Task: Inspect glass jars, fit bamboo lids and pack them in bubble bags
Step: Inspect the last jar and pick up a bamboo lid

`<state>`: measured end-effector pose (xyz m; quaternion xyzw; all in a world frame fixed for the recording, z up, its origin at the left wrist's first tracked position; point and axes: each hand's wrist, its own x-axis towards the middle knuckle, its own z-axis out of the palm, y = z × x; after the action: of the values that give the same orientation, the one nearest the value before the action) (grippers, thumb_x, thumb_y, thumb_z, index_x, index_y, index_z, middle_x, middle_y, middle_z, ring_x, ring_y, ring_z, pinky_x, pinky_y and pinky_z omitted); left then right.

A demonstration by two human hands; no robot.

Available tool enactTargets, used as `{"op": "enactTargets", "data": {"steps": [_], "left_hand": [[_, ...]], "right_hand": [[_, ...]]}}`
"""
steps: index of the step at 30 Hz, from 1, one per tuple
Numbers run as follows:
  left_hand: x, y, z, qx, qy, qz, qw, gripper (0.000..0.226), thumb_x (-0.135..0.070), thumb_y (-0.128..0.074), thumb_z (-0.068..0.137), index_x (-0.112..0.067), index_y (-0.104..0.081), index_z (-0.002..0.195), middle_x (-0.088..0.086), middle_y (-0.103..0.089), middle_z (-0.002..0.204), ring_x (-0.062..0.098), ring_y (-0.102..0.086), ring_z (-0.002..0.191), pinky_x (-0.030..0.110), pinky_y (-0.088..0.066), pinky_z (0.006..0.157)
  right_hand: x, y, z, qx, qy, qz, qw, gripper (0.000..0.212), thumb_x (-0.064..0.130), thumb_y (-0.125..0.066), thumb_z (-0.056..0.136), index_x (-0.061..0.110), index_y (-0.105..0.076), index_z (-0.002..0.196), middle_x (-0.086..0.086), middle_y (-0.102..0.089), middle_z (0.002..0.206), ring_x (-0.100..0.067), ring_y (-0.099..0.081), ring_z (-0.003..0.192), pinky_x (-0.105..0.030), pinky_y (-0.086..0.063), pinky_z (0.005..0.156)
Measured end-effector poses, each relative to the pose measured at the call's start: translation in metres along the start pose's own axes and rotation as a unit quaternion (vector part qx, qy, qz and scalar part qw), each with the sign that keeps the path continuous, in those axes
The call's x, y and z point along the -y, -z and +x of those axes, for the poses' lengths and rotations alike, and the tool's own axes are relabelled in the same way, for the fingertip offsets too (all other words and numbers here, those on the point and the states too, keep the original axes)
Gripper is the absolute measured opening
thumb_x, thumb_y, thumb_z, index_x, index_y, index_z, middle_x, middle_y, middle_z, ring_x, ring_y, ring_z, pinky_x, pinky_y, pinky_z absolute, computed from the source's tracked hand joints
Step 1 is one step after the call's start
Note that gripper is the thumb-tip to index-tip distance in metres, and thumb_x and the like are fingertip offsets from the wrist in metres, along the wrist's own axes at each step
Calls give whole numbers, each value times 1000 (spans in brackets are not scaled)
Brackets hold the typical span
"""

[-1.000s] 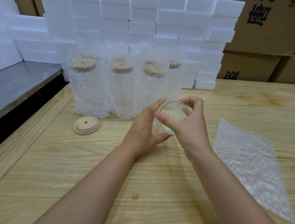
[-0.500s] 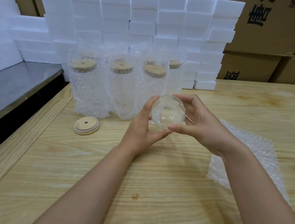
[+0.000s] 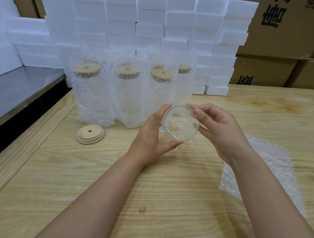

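Both hands hold 1 clear glass jar (image 3: pixel 180 123) in the air above the wooden table (image 3: pixel 165 186), one round end turned toward the camera. The left hand (image 3: pixel 151 137) grips it with the thumb under the rim and the fingertips over the top edge; the right hand (image 3: pixel 220 130) pinches the opposite side, thumb on the upper rim and fingers curled behind.

Taking the jar as the landmark: 1 loose bamboo lid (image 3: pixel 90 134) with a centre hole lies flat on the table to its left. Behind it and to its left stand the packed jars, 3 in the front row (image 3: pixel 124 89), upright in bubble bags with bamboo lids fitted; at least 1 more (image 3: pixel 184 70) shows behind them, but the full count is unclear. To the jar's right and nearer the camera, 1 empty bubble bag (image 3: pixel 273 167) lies flat, partly under the right forearm. Farther behind stands a wall of white foam blocks (image 3: pixel 150 15), then cardboard cartons (image 3: pixel 285 35).
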<state>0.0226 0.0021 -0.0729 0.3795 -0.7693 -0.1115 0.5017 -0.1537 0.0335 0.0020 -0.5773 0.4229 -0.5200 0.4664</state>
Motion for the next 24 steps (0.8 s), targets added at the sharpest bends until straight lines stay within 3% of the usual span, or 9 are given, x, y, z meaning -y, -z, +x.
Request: {"op": "enactTargets", "data": {"steps": [3, 7, 9, 12, 18, 24], "left_hand": [[1, -1, -1, -4, -33, 17, 999, 92, -29, -84, 72, -33, -25, 142, -7, -42, 138, 10, -47, 123, 27, -39, 104], [1, -2, -1, 6, -49, 33, 998, 91, -28, -84, 72, -29, -25, 142, -8, -41, 137, 10, -45, 124, 18, -33, 106], [1, -3, 0, 8, -64, 32, 997, 85, -33, -78, 74, -25, -27, 141, -2, -45, 137, 13, -47, 124, 18, -34, 106], [0, -3, 1, 9, -67, 28, 997, 79, -38, -71, 75, -23, -28, 140, -5, -39, 140, 3, -39, 126, 11, -28, 107], [1, -2, 0, 7, -46, 29, 999, 89, -25, -81, 71, -27, -26, 141, -7, -38, 136, -1, -37, 124, 6, -25, 106], [1, 0, -1, 6, -21, 10, 1000, 87, -25, -81, 76, -31, -24, 142, -10, -37, 141, 7, -43, 128, 13, -31, 107]], "right_hand": [[-3, -8, 2, -59, 16, 13, 998, 23, 38, -71, 66, 19, -64, 76, 4, -74, 98, -5, -67, 94, -37, -50, 96], [-7, -20, 1, -111, 36, 19, 993, 39, 46, -75, 57, 18, -60, 80, 12, -73, 88, 3, -67, 84, -15, -50, 70], [-9, -26, 1, -134, 28, -8, 991, 52, 52, -80, 52, 20, -58, 87, 7, -71, 96, -2, -67, 88, -18, -49, 70], [-12, -31, -1, -146, 15, -77, 986, 55, 47, -86, 57, 27, -53, 95, 8, -62, 104, -2, -61, 94, -26, -50, 75], [-7, -32, -5, -93, 21, -182, 979, 76, 39, -89, 57, 24, -40, 113, 9, -47, 120, -11, -49, 114, -34, -48, 93], [-4, -16, -5, 28, 27, -220, 975, 78, 28, -89, 61, 30, -35, 117, 7, -48, 124, -10, -51, 112, -18, -44, 82]]}}
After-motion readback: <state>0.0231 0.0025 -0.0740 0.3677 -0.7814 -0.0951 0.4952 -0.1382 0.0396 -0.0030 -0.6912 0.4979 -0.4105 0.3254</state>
